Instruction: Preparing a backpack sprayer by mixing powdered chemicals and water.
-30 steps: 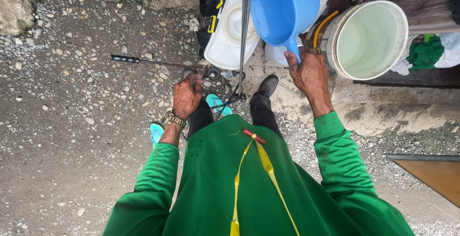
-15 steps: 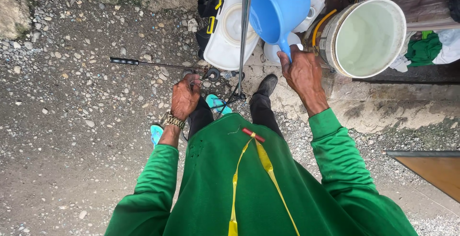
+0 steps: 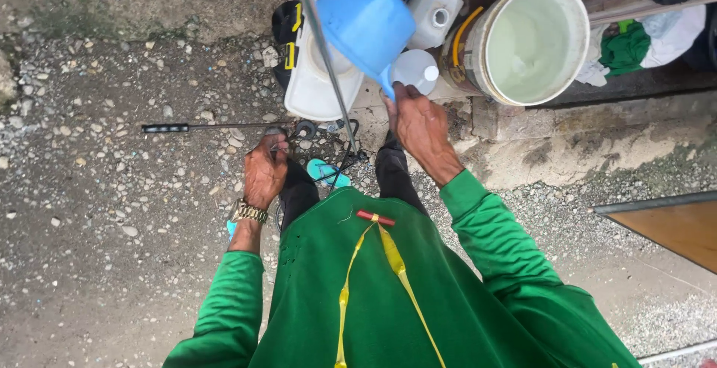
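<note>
My right hand (image 3: 422,125) grips the handle of a blue plastic dipper (image 3: 362,21) and holds it tilted over a white sprayer tank (image 3: 310,92) on the ground. My left hand (image 3: 265,174), with a gold watch at the wrist, hangs by my knee close to a black hose and the end of a long spray wand (image 3: 216,127) that lies on the gravel; whether it grips the hose is unclear. A thin grey pole (image 3: 325,54) crosses in front of the dipper. I wear a green long-sleeved top.
A large white bucket (image 3: 553,77) of pale liquid stands at the right on a concrete ledge. A white jerrycan (image 3: 437,2) and a small white bottle (image 3: 416,69) sit behind the dipper. Green and white cloths (image 3: 635,43) lie at the far right. Gravel covers the ground at left.
The dipper has swung left and down, from beside the bucket to above the white tank. My left hand has stayed by the knee.
</note>
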